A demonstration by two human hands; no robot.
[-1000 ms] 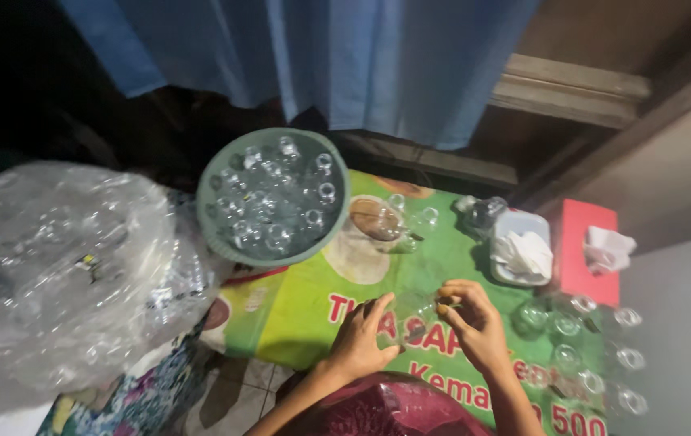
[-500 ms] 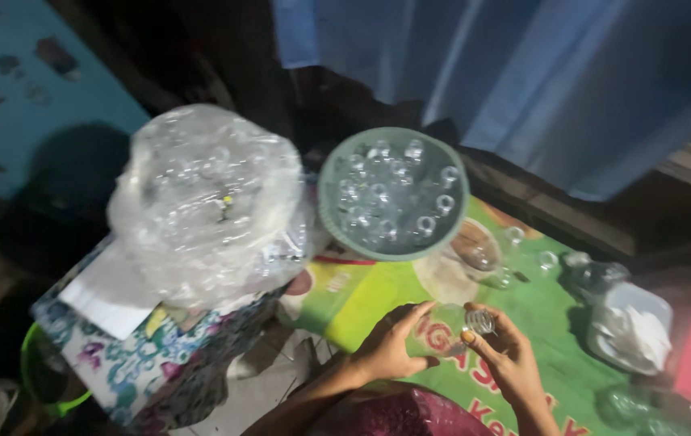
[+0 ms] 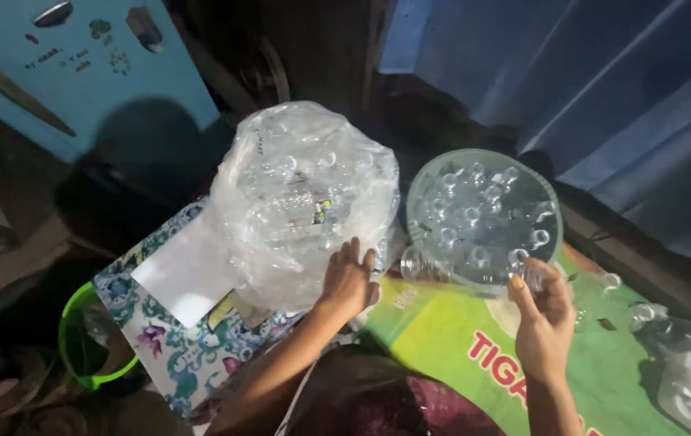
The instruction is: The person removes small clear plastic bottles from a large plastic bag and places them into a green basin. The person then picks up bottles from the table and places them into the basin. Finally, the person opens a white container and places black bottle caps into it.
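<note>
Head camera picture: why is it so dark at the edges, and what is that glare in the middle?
Head view: light falls mainly on the big clear plastic bag, whose crinkled film glints white; the surroundings sink into shadow; the round green bowl of small clear bottles looks slightly soft.

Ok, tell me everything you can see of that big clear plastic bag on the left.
The clear plastic bag is large, rounded and crinkled, bulging with what look like small clear bottles. It sits on a floral-patterned surface, partly over a white sheet, left of the round basin. The left hand rests open against its lower right side.
</note>
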